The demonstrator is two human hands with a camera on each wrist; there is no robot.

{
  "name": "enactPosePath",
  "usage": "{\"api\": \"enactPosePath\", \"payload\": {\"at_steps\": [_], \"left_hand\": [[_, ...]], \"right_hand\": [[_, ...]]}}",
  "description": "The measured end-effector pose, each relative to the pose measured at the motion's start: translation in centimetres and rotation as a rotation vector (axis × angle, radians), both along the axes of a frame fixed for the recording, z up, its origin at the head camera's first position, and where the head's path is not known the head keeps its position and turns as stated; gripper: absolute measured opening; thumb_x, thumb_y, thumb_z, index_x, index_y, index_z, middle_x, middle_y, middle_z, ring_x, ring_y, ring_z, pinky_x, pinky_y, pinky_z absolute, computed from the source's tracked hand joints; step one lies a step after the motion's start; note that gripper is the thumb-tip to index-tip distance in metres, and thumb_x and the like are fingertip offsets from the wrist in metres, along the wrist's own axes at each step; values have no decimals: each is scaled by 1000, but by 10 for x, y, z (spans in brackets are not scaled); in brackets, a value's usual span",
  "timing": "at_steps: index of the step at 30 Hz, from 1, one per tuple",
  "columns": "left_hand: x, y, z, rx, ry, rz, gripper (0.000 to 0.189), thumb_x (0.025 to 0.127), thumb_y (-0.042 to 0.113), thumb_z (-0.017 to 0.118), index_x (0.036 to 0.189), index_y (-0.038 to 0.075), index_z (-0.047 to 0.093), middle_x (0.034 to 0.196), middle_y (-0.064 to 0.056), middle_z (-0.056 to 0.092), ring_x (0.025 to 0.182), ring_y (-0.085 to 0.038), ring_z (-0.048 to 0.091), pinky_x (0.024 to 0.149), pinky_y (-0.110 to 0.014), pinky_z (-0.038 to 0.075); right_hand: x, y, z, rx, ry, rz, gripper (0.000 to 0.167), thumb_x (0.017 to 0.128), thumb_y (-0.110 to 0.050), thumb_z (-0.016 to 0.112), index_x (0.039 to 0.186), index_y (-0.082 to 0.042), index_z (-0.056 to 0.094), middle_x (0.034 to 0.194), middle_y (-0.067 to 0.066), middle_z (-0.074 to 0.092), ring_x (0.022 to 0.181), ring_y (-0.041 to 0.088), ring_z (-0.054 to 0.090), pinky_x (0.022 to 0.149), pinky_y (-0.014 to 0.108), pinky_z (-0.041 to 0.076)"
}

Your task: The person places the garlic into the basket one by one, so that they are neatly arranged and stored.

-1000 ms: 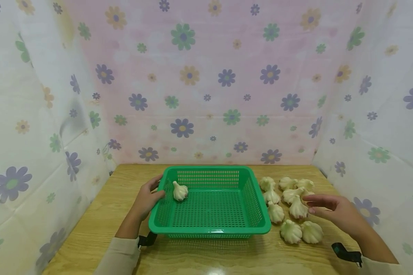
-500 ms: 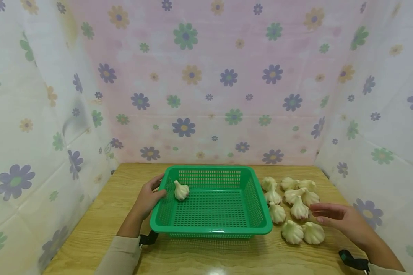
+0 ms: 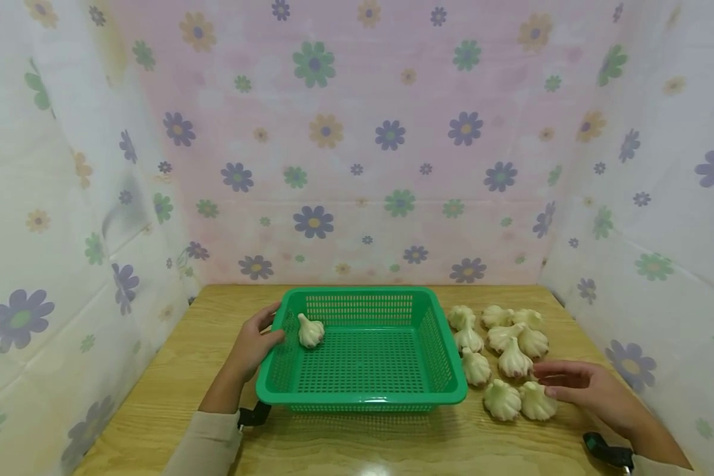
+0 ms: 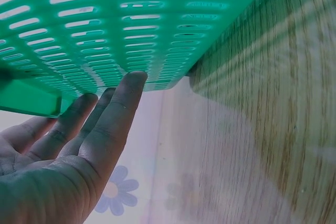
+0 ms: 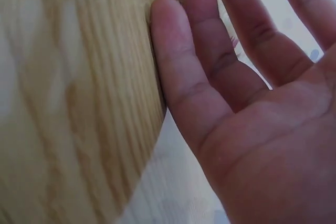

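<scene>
A green plastic basket [image 3: 363,400] with slotted walls stands on the table. One garlic bulb [image 3: 311,331] lies inside it, at the left. My left hand [image 3: 252,347] holds the basket's left rim, thumb on top; in the left wrist view its fingers [image 4: 113,124] lie against the slotted outer wall. At the right, my right hand [image 3: 592,390] is beside the nearest right garlic bulb [image 3: 538,401], its fingers slightly bent. Whether it touches that bulb I cannot tell. Its fingers [image 5: 176,51] are spread loosely in the right wrist view, low by the tabletop, with no bulb in them.
Several more garlic bulbs [image 3: 514,360] lie in a loose group right of the basket. The wooden table [image 3: 345,449] meets flowered cloth walls [image 3: 357,198] at the back and sides. Black wrist mounts sit on both forearms [image 3: 609,455].
My right hand has drawn back slightly from the middle of the garlic group and come down nearer the front right bulb. The left hand and the basket have stayed put.
</scene>
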State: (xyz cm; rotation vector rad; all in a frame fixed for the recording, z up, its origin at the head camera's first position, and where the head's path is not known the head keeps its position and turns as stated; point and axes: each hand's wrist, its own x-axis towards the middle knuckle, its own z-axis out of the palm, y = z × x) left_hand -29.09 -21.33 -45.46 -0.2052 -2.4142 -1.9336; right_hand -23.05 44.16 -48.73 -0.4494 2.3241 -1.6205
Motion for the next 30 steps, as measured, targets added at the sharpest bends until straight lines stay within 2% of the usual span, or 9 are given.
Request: {"api": "enactPosePath", "payload": {"at_steps": [8, 16, 22, 28, 30], "left_hand": [[1, -1, 1, 1, 6, -12, 73, 95, 2, 58, 163, 12, 33, 156, -27, 44, 135, -48, 54, 80, -37, 58], [-4, 1, -4, 1, 2, -9, 74, 94, 1, 58, 163, 11, 34, 155, -27, 46, 133, -47, 55, 80, -37, 58], [-2, 1, -1, 5, -1, -13, 74, 94, 1, 58, 163, 9, 33, 156, -28, 45, 135, -48, 53, 82, -38, 58], [-2, 0, -3, 7, -4, -6, 74, 93, 0, 57, 162, 11, 35, 153, -26, 48, 131, -46, 57, 80, -37, 59], [-2, 0, -4, 12, -6, -1, 74, 93, 0, 57, 162, 12, 36, 153, -25, 49, 130, -45, 58, 79, -37, 59]], "right_hand": [[-1, -2, -1, 5, -23, 99, 51, 103, -1, 56, 151, 11, 44, 142, -10, 65, 126, -1, 61, 96, 25, 55], [0, -2, -3, 21, -50, 107, 53, 102, -2, 59, 151, 11, 44, 142, -12, 65, 128, -7, 57, 97, 26, 56], [0, -2, -5, 10, -33, 106, 50, 101, -2, 60, 147, 13, 47, 139, -7, 68, 124, -3, 61, 93, 32, 58], [1, -1, -1, 40, -55, 78, 47, 103, -6, 58, 146, 10, 50, 136, -17, 67, 122, -10, 58, 94, 21, 54], [0, 0, 0, 37, -54, 75, 46, 104, -6, 58, 146, 10, 50, 136, -17, 67, 122, -10, 58, 94, 20, 54]]}}
